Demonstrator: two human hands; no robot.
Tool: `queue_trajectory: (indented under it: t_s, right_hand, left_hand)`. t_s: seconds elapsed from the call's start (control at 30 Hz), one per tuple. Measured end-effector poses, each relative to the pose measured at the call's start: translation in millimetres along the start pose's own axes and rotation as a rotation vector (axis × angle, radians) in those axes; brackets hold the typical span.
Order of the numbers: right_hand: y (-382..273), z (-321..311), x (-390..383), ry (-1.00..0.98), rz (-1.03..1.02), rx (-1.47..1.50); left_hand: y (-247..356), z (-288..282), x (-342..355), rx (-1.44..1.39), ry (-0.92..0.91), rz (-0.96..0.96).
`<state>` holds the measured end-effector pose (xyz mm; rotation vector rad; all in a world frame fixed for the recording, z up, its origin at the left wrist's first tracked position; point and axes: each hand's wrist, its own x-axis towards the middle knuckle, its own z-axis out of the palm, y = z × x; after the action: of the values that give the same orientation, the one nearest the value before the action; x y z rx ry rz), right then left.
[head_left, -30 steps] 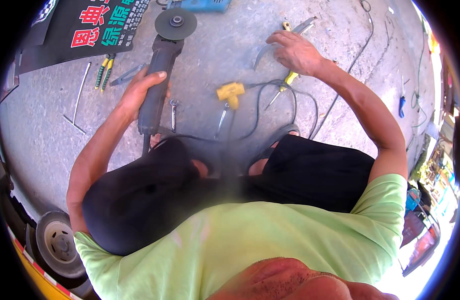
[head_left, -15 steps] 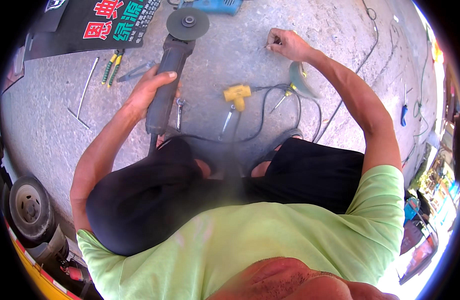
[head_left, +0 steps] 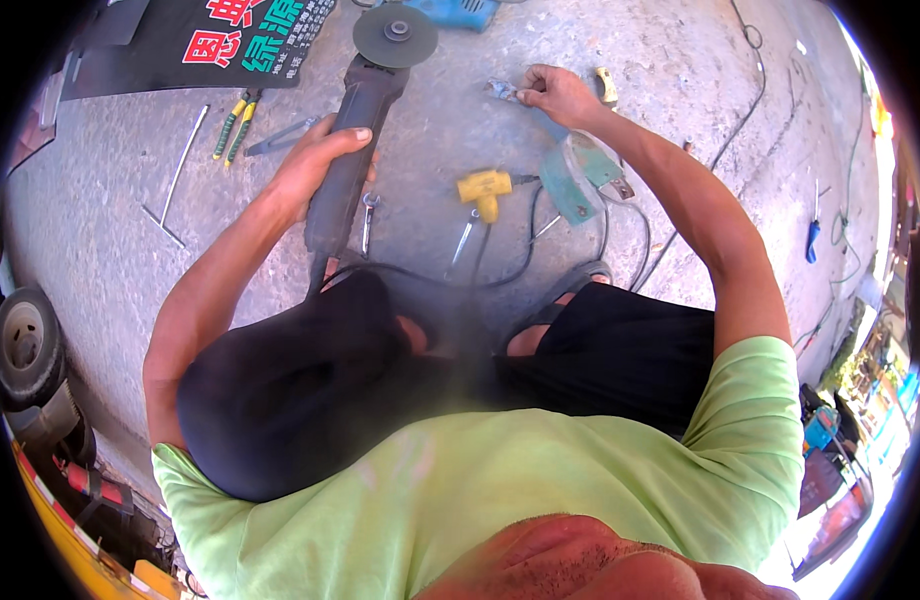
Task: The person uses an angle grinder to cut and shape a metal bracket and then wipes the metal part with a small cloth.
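My left hand (head_left: 325,160) is wrapped round the dark body of an angle grinder (head_left: 348,170). The grinder's disc (head_left: 395,36) points away from me, and its cord leaves the near end. Farther right, my right hand (head_left: 562,97) has thumb and fingers pinched together. By its fingertips is a small bluish-grey piece (head_left: 500,90), blurred; whether the fingers grip it I cannot make out. Under my right forearm shows a curved green metal piece (head_left: 572,185), like a disc guard, with its broad side visible. A yellow T-shaped connector (head_left: 484,188) lies between the grinder and the green piece.
Two spanners (head_left: 367,222) (head_left: 464,240) lie near my knees. Pliers (head_left: 236,126) and a T-handle wrench (head_left: 176,178) lie left. Beyond are a dark printed board (head_left: 140,60) and a blue tool (head_left: 452,12). Cables (head_left: 525,262) loop across the concrete floor (head_left: 440,120).
The curved green piece has shifted left and turned, showing more of its broad side. A bluish-grey piece now shows by my right fingertips. My left hand keeps hold of the grinder.
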<state>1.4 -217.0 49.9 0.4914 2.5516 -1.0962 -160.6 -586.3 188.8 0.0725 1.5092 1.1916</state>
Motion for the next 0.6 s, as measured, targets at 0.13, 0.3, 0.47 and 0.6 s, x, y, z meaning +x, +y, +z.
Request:
queue_trajectory:
  t_s: [0.13,0.3,0.47,0.6]
  right_hand:
    - [-21,-1,11,0.013,-0.029,-0.427]
    - [-42,-21,9,-0.209,0.109,-0.354]
    - [-9,-2,2,-0.012,0.084,-0.295]
    - [-9,-4,-6,-0.036,-0.028,-0.409]
  left_hand:
    - [0,4,-1,-0.015,0.013,-0.001]
    - [-5,4,1,-0.033,0.003,-0.003]
    - [-6,3,4,-0.015,-0.026,0.001]
    - [-7,2,5,-0.030,-0.032,-0.004]
